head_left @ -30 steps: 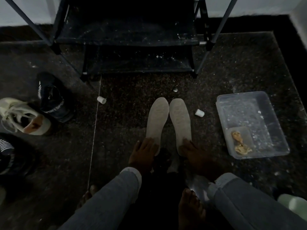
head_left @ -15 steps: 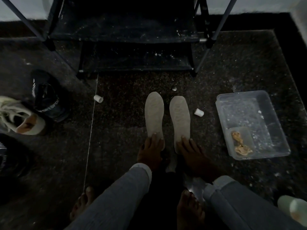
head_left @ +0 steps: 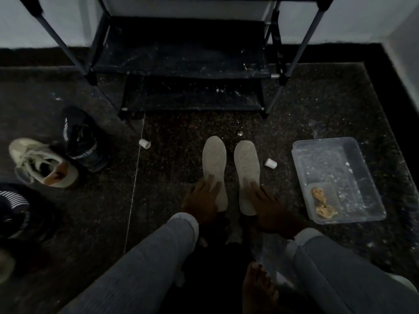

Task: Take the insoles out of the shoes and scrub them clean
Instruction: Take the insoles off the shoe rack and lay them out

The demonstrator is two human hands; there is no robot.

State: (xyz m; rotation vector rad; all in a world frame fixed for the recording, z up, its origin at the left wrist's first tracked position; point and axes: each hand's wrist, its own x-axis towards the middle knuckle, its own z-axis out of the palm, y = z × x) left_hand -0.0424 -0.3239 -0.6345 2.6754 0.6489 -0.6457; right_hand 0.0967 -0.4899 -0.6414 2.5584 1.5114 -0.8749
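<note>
Two pale insoles lie side by side on the dark speckled floor in front of me, toes pointing away. My left hand rests flat on the heel half of the left insole, fingers straight. My right hand lies flat on the heel half of the right insole in the same way. A white sneaker and a black sneaker stand at the far left, apart from both hands.
A clear plastic tub at the right holds a small tray with a tan rag. A black shoe rack stands straight ahead. Two small white caps lie on the floor. My bare foot is at the bottom.
Both hands have slid forward onto the insoles and now cover more of their heel halves. The left insole has been straightened parallel to the right one. The view has tilted up.
</note>
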